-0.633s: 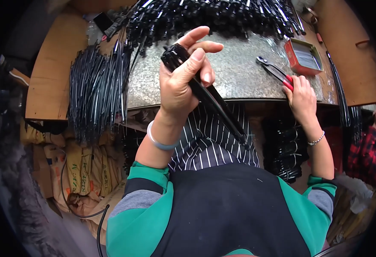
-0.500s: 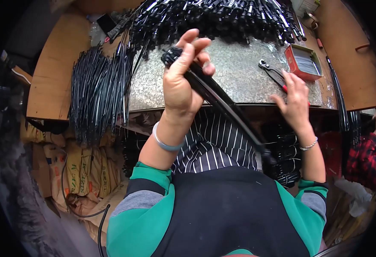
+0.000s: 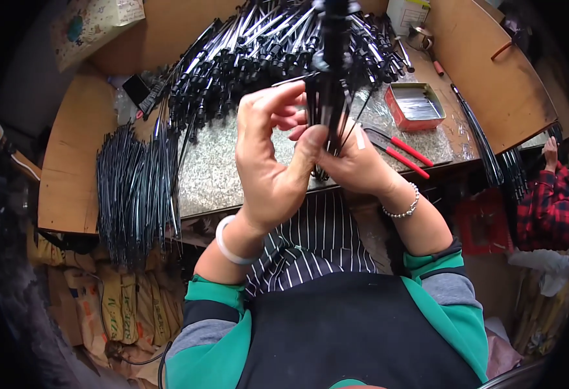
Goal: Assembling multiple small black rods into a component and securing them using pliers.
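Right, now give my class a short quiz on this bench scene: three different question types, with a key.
1. Fill in: the left hand and right hand meet at a bundle of ____ rods.
2. True or false: the red-handled pliers lie on the bench, unheld.
3. Choose: the open red tin is A) left of the bundle; B) right of the bundle; C) on the floor.

Key: 1. black; 2. true; 3. B.

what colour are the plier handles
The plier handles are red; the head view shows them best.
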The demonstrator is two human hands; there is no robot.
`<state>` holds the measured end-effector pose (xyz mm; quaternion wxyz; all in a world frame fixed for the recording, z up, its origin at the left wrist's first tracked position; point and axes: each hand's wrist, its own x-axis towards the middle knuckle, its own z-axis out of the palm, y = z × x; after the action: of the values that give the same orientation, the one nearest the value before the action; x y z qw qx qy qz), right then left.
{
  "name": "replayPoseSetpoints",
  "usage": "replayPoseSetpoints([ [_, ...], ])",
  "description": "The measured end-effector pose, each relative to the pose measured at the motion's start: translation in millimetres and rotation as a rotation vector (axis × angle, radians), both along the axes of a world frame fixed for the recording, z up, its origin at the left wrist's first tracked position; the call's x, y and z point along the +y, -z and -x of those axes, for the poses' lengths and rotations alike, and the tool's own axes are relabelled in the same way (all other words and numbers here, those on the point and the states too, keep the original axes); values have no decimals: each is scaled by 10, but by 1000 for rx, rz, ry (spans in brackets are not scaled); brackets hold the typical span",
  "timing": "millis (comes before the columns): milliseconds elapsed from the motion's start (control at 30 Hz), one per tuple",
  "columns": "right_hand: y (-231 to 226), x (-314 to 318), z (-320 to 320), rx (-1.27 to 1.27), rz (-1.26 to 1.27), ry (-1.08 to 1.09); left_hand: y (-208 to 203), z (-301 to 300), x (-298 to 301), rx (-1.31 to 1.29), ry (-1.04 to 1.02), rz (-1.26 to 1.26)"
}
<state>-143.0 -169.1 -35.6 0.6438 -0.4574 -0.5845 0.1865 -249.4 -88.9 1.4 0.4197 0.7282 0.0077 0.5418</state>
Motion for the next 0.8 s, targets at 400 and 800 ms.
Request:
replayPoseSetpoints([
  [400,-173,-213,123,-755,-256,733,-231,-161,140,-69,309,229],
  [800,-281,-78,218,-189,-21,491,-380,-171,292,22,442,256],
])
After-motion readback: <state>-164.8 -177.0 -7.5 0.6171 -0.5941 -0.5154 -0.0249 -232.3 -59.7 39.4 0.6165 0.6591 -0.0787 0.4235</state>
